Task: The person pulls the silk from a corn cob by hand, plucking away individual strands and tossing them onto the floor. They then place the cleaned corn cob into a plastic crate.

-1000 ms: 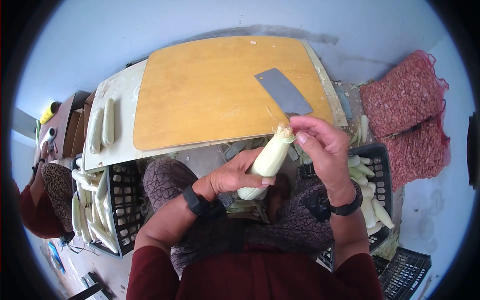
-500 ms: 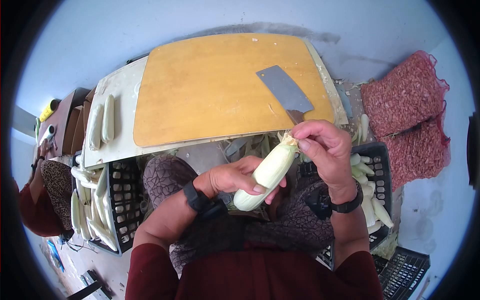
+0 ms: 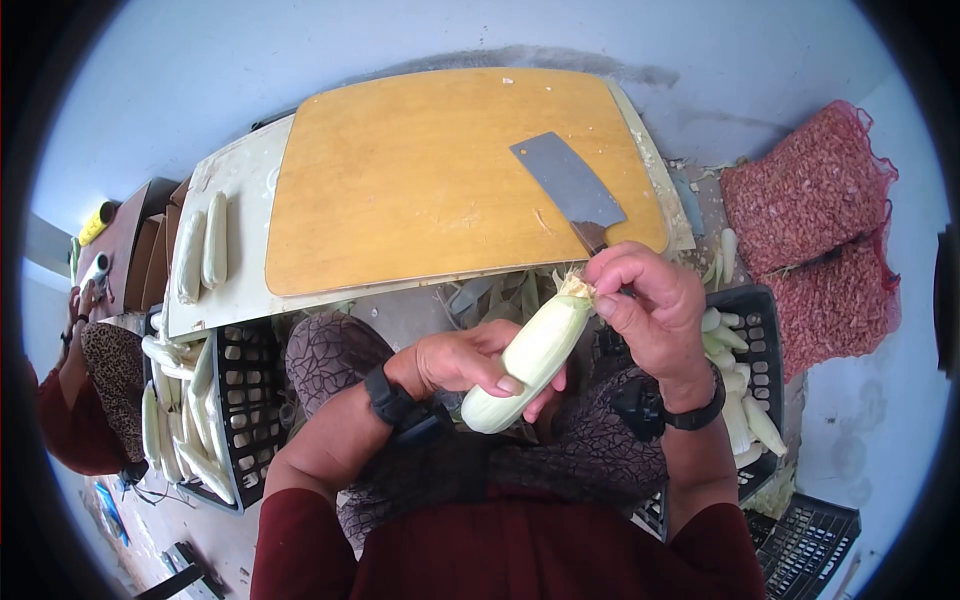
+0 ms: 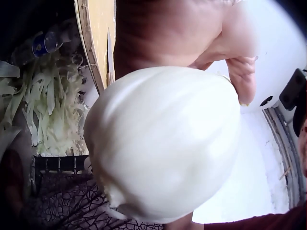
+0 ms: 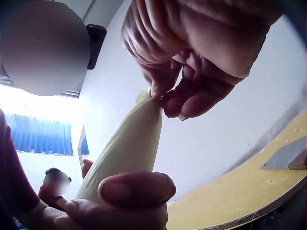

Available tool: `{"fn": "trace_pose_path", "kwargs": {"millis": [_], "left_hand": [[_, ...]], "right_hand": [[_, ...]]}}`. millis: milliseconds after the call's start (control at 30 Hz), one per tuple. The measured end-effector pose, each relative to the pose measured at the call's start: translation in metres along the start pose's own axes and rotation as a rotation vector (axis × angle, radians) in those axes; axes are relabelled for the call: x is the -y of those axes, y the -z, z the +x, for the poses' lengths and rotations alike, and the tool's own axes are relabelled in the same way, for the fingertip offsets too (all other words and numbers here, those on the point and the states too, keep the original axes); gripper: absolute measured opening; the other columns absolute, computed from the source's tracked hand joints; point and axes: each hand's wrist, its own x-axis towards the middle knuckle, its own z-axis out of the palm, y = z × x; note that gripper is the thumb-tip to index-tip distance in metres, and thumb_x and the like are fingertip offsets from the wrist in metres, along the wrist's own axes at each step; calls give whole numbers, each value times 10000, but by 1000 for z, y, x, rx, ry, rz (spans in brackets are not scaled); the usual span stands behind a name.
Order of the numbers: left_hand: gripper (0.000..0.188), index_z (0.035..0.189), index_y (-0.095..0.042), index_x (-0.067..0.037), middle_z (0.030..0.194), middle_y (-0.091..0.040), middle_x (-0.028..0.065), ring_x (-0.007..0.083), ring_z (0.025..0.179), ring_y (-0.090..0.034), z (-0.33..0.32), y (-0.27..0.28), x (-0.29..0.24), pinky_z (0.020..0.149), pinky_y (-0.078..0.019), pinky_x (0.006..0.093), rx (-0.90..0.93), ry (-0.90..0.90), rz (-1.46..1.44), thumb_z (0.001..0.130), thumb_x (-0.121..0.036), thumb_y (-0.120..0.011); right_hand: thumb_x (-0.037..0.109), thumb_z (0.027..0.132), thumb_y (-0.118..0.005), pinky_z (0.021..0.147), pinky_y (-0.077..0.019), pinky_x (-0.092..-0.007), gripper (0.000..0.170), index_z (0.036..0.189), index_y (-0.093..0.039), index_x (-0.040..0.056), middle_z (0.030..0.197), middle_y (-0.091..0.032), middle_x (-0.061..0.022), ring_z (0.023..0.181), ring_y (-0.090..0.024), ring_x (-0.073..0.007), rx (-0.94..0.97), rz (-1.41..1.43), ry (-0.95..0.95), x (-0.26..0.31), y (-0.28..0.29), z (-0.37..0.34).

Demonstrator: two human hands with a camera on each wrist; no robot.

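Observation:
In the head view my left hand [image 3: 462,360] grips the middle of an ear of corn [image 3: 540,350] in a smooth pale-green husk, fingers curled round it from below and thumb along its upper side. The ear slants up to the right over my lap, with its ragged brown tip at my right hand [image 3: 655,305]. Thumb and fingertips of that hand pinch the husk at the tip, as the right wrist view also shows. The ear's rounded husk [image 4: 163,143] fills much of the left wrist view and hides the left fingers there.
A cleaver [image 3: 566,178] lies on the yellow board [image 3: 410,190] ahead. Two pale ears [image 3: 216,240] rest on the white panel at left. Black crates [image 3: 252,400] of ears flank my legs. Net sacks [image 3: 800,200] stand at right; husk strips [image 4: 53,105] litter the floor. Another person sits far left.
The ear's lower end has swung down and left with my left hand, so the ear lies more slanted. My right hand stays at the tip, a little lower than one second ago.

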Motion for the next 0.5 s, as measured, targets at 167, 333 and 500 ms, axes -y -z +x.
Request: {"fn": "trace_pose_path", "kwargs": {"millis": [167,333,500], "left_hand": [[503,1111,-549,49,854,-613,138,207,818,-601,-1,0,-1,752,-465,309,-67,-35,33,703,-216,-679],[498,1108,-548,50,862,-611,136,207,813,-606,-1,-2,-2,743,-468,305,-94,-48,29,704,-212,-677],[492,1107,-547,50,874,-609,134,206,817,-606,-1,-1,-2,743,-468,308,-117,-70,47,713,-213,-680]], "right_hand": [[-20,776,-632,618,-459,-274,100,838,-557,5,788,-595,-89,682,-576,-186,-16,-170,90,3,-2,2],[-1,801,-606,657,-437,-252,64,820,-545,-1,837,-585,-85,723,-545,-141,8,-228,103,3,-3,0],[-13,798,-622,669,-446,-245,120,896,-554,1,859,-591,-86,724,-549,-142,-48,-164,132,2,-7,-2]]}}
